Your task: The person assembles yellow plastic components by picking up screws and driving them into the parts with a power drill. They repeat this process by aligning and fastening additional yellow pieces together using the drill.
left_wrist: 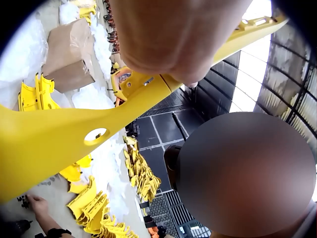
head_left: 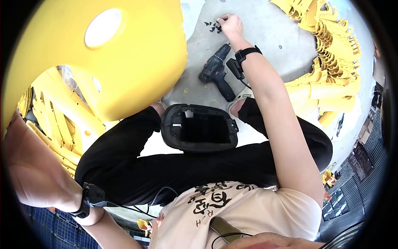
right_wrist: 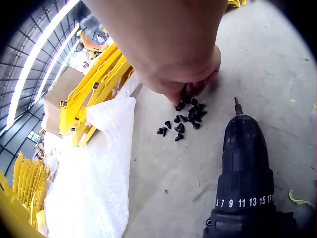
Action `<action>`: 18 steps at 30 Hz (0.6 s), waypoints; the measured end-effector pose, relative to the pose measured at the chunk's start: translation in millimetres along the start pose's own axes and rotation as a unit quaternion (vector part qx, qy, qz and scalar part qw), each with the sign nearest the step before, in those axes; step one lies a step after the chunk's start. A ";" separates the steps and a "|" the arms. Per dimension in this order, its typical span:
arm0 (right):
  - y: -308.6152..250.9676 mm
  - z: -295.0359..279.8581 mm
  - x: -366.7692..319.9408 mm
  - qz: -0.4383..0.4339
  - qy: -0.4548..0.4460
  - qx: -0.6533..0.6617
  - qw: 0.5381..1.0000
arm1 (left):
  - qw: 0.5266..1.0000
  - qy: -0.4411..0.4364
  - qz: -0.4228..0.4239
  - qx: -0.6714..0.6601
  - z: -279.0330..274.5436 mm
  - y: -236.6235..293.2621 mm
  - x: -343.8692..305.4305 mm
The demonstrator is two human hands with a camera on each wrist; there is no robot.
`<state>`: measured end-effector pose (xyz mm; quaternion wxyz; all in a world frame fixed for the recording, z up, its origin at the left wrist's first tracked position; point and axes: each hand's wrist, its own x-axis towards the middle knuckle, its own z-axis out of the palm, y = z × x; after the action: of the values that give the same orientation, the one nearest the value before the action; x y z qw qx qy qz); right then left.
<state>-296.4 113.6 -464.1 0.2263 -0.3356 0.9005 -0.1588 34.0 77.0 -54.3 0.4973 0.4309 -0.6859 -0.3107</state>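
Note:
My left hand (head_left: 39, 166) grips the edge of a large curved yellow panel (head_left: 145, 62), which it holds up at the left; most of its fingers are hidden in the left wrist view. The panel has a round hole through it. My right hand (head_left: 231, 25) reaches down to the floor and pinches a black screw (right_wrist: 185, 91) at a small pile of black screws (right_wrist: 190, 116). A black cordless drill (head_left: 216, 70) lies close by, its bit (right_wrist: 237, 104) pointing towards the pile. Between the legs sits a black oval frame (head_left: 170, 141) with a dark recess.
Stacked yellow parts (head_left: 331, 54) line the right side of the floor, and more yellow pieces (head_left: 62, 120) lie under the panel at the left. White foam wrap (right_wrist: 99, 168) and a cardboard box (left_wrist: 69, 52) are beyond. Cables run from both wrist cameras.

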 end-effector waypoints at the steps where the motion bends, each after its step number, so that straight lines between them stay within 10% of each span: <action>1: -1.4 0.6 -0.9 0.016 0.007 0.010 1.000 | 1.000 0.002 -0.004 -0.003 -0.4 -0.4 -1.4; 11: 13.5 -7.2 13.9 -0.022 0.099 0.005 0.995 | 0.998 0.053 -0.034 -0.028 -2.5 1.4 -5.0; 13: 28.3 -15.3 23.1 0.067 0.060 0.282 0.955 | 0.994 0.086 -0.051 -0.052 -3.1 3.2 -3.3; 16: 51.4 -24.2 19.6 0.096 -0.009 0.412 0.906 | 0.995 -0.090 0.050 -0.008 2.3 0.9 15.3; 18: 69.2 -28.3 12.1 0.086 -0.023 0.414 0.906 | 0.997 -0.051 0.040 0.043 0.4 3.8 1.2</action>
<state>-356.0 159.4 -474.1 0.3785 -0.1366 0.7738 -0.4892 32.3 77.6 -50.7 0.4547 0.4074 -0.7399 -0.2824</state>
